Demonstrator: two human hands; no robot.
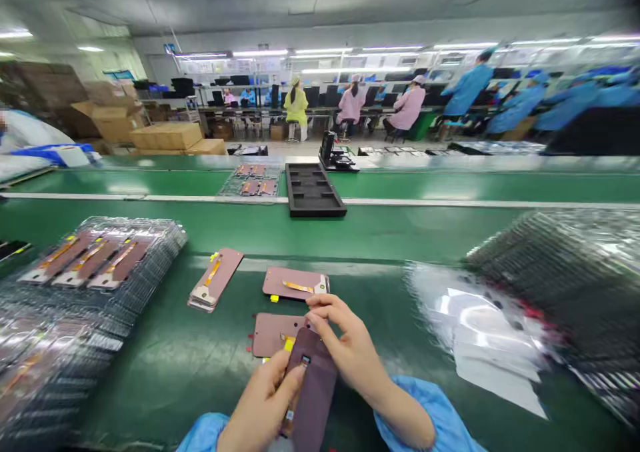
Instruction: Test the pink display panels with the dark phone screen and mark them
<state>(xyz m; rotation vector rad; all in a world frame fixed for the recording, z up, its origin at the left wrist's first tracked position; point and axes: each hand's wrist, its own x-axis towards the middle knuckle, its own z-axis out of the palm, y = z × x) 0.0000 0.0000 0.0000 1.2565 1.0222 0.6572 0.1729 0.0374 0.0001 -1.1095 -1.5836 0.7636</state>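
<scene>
My left hand [267, 395] grips a phone screen panel [316, 389] with a brownish back, the thumb lying over its flex cable [295, 395]. At the panel's top end, the thumb and fingers of my right hand [345, 342] are pinched together; whatever is between them is too small to make out. Partly under the held panel lies another phone screen [273, 332] with a yellow tab and red tabs. Just beyond is a phone screen [295, 282] with an orange flex cable. Farther left, several screens form a small stack [217, 279].
Clear plastic trays [150, 239] with screens are stacked at left. More trays [565, 279] rise at right beside white sheets [495, 352]. Across the green bench stand a black tray [315, 191], a black fixture [336, 153] and a tray of screens [253, 182]. People sit farther back.
</scene>
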